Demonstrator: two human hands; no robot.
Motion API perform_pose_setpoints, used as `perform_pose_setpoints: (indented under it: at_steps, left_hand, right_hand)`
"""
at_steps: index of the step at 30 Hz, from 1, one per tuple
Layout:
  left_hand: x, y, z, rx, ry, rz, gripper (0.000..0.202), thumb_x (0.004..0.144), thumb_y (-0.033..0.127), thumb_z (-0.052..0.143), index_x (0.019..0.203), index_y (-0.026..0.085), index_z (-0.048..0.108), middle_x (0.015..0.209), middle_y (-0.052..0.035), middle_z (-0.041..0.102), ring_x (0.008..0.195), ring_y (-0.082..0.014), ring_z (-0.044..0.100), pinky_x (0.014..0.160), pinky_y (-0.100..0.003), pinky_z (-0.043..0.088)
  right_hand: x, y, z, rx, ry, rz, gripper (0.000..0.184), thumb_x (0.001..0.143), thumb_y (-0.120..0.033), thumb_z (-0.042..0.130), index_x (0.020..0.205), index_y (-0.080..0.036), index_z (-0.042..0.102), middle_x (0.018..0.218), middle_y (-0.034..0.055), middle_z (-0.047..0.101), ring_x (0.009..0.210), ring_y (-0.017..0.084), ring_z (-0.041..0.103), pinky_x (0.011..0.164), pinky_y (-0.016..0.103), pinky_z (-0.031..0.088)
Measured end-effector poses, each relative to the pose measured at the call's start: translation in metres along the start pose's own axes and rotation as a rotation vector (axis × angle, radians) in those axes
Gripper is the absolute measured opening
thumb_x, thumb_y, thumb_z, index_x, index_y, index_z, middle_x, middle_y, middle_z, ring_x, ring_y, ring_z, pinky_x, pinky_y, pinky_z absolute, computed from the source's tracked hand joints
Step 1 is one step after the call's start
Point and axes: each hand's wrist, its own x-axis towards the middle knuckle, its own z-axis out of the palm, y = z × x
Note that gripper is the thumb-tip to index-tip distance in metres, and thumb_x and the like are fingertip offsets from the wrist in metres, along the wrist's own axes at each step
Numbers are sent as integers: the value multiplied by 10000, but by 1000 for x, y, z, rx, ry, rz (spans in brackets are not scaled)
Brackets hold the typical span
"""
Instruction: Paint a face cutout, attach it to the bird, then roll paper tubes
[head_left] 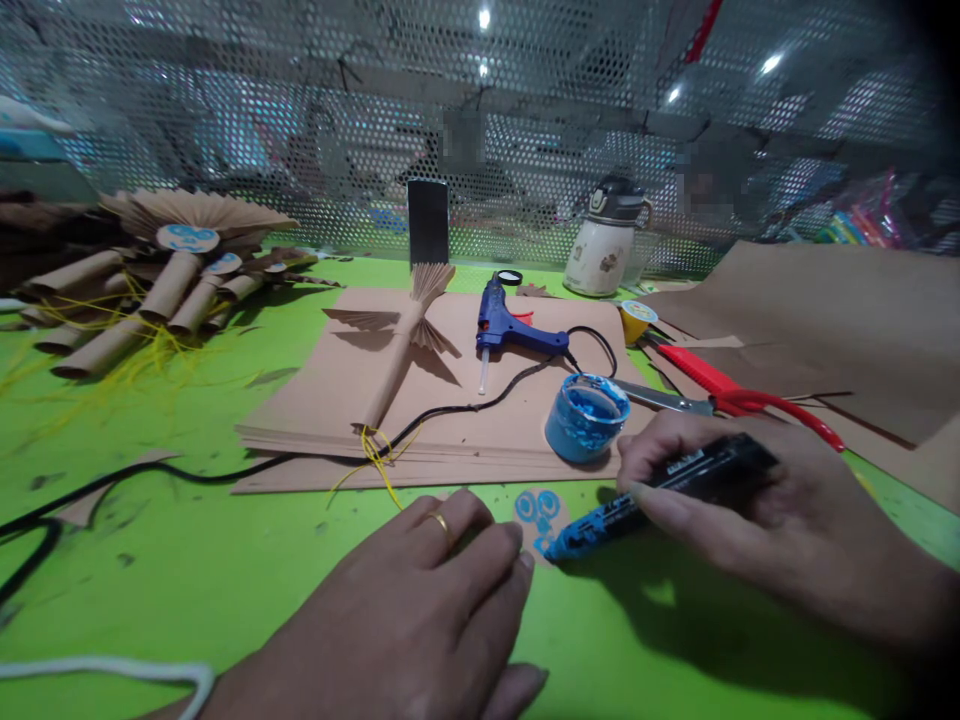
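In my right hand [720,520] is a black marker [675,490], its front end smeared with blue paint. The tip touches a small brown paper disc [553,505] with blue ring eyes and other blue marks, lying on the green table. My left hand [442,590], with a gold ring, is palm down with bent fingers close together, its fingertips at the disc's left edge, holding it down. Just beyond the disc, an open jar of blue paint [586,425] stands on a stack of brown paper [300,400].
On the stack lie a blue glue gun [517,325] with a black cord and a folded-paper bird figure [397,360]. Red-handled scissors [720,385] are at right. Similar paper figures [165,280] pile up at left. A bottle [600,245] and phone [428,222] stand before perforated mesh.
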Motion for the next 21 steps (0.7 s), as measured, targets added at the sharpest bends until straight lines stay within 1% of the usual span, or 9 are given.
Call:
perform_pose_setpoints:
  at_steps: [8,11,16,19,21]
  left_hand:
    - [0,-1,3,11,8,8,227,875,345,541,983,164,626,887,-89,651,848,-233,557,714,-360,495]
    - [1,0,0,6,10,7,229,878,349,536,978,164,627,880,-90,650,846,-231,557,713,-357,495]
    - [4,5,-6,18,-31,-33,197,874,303,555,990,160,623,897,-91,649,866,-229,561,752,-369,500]
    - [3,3,-4,7,4,0,206,876,323,549,978,160,623,883,-91,649,856,-227,562,732,-358,501]
    - [2,1,-1,6,20,12,214,875,336,545,971,162,625,873,-90,648,847,-227,562,715,-353,500]
  right_hand:
    - [2,-1,1,-8,28,-7,88,783,-239,604,716,-199,645,696,26,684,624,168,650,498,203,488]
    - [2,-1,1,-10,17,-6,89,788,-248,610,726,-199,650,705,29,688,636,173,657,512,208,497]
    - [1,1,0,-20,4,-19,74,783,-237,610,735,-201,653,727,32,696,701,194,675,535,213,505]
    - [1,1,0,-17,15,-13,65,778,-226,612,733,-201,650,745,32,700,718,195,676,540,211,504]
    - [1,1,1,-11,26,-9,67,780,-228,612,729,-201,647,732,28,695,694,187,670,540,212,502]
